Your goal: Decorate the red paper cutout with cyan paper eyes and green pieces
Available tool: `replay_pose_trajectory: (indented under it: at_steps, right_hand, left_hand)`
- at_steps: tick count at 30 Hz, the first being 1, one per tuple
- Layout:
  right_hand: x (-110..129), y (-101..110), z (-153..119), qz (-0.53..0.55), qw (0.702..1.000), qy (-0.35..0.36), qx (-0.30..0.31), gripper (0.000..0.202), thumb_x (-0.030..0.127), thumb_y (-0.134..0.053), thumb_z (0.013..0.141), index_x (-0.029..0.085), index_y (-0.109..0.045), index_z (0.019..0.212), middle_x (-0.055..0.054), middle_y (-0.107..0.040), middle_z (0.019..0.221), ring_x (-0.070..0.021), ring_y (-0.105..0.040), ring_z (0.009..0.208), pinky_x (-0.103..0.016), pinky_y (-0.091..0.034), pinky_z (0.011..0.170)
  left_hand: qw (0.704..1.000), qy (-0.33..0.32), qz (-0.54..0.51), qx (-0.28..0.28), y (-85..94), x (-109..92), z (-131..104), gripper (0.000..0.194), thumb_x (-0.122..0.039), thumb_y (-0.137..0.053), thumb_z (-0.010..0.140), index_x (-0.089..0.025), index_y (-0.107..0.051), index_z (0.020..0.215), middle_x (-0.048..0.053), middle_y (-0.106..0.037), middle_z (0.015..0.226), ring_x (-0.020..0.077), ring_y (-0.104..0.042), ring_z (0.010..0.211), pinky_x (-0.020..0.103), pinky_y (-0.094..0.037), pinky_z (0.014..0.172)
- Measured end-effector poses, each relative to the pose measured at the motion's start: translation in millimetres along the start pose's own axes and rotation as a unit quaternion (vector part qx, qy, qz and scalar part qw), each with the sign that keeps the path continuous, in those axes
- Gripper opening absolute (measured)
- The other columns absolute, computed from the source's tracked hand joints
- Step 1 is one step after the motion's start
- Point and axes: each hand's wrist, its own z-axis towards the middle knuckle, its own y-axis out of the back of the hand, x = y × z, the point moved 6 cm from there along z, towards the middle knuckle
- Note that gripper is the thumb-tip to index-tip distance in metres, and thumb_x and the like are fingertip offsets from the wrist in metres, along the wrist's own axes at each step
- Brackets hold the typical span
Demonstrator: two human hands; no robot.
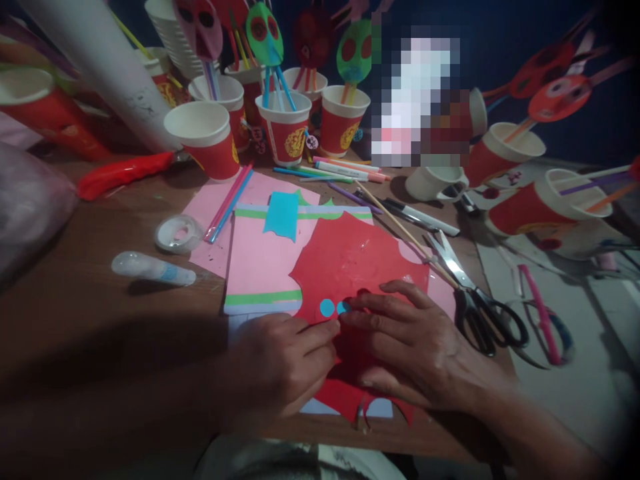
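Observation:
A red sheet of paper [345,260] with curved cut-outs along its edges lies over pink paper [260,260] with green strips. Two small blue paper circles [327,307] sit side by side on the red sheet. My right hand [405,333] rests on the sheet with fingers outstretched, its fingertips at the right-hand circle and partly covering it. From the other side, my left hand [285,363] lies on the red paper, fingers extended toward the right hand just below the circles. Nothing shows in either hand. A blue paper scrap [283,215] lies farther back.
Black-handled scissors [475,300] and a wooden stick [395,220] lie to the right. A glue bottle [153,268] and a small round clear container [179,233] are at left. Red paper cups [205,143] holding paper-faced straw figures line the back, with several markers [350,170] before them.

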Motion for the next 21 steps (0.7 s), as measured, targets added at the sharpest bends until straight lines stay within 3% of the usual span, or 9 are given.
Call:
replay_pose_trajectory:
  at_steps: [6, 11, 17, 21]
  right_hand:
    - [-2, -4, 1, 0.008, 1.000, -0.006, 0.021, 0.031, 0.047, -0.049, 0.089, 0.020, -0.063, 0.088, -0.004, -0.065, 0.118, -0.0241, -0.048, 0.120, -0.046, -0.028, 0.100]
    - [-10, 6, 3, 0.002, 1.000, -0.026, -0.017, 0.032, 0.047, -0.048, 0.090, 0.019, -0.063, 0.090, -0.004, -0.066, 0.117, -0.0232, -0.052, 0.115, -0.044, -0.029, 0.097]
    - [-12, 5, 3, 0.004, 0.999, -0.036, 0.001, 0.033, 0.049, -0.050, 0.089, 0.018, -0.063, 0.089, -0.004, -0.067, 0.115, -0.0243, -0.052, 0.116, -0.044, -0.030, 0.096]
    - [-14, 12, 1, -0.002, 0.998, -0.045, -0.036, 0.030, 0.046, -0.050, 0.089, 0.020, -0.063, 0.090, -0.004, -0.068, 0.114, -0.0243, -0.054, 0.113, -0.044, -0.031, 0.095]
  left_hand:
    - [1.000, 0.009, -0.001, 0.003, -1.0, 0, 0, 0.017, -0.014, -0.045, 0.087, -0.015, -0.062, 0.089, 0.008, -0.064, 0.110, 0.0168, -0.062, 0.078, 0.029, -0.048, 0.062]
    - [1.000, -0.002, 0.002, -0.010, 0.4, 0, 0, 0.017, -0.013, -0.046, 0.086, -0.014, -0.063, 0.092, 0.009, -0.064, 0.112, 0.0180, -0.063, 0.081, 0.030, -0.049, 0.063]
    - [1.000, 0.002, 0.003, -0.004, 1.0, 0, 0, 0.017, -0.012, -0.046, 0.085, -0.014, -0.062, 0.090, 0.009, -0.065, 0.109, 0.0172, -0.063, 0.079, 0.028, -0.049, 0.062]
    - [1.000, 0.001, 0.007, -0.011, 0.9, 0, 0, 0.017, -0.012, -0.046, 0.085, -0.014, -0.061, 0.092, 0.008, -0.065, 0.110, 0.0164, -0.062, 0.076, 0.028, -0.048, 0.060]
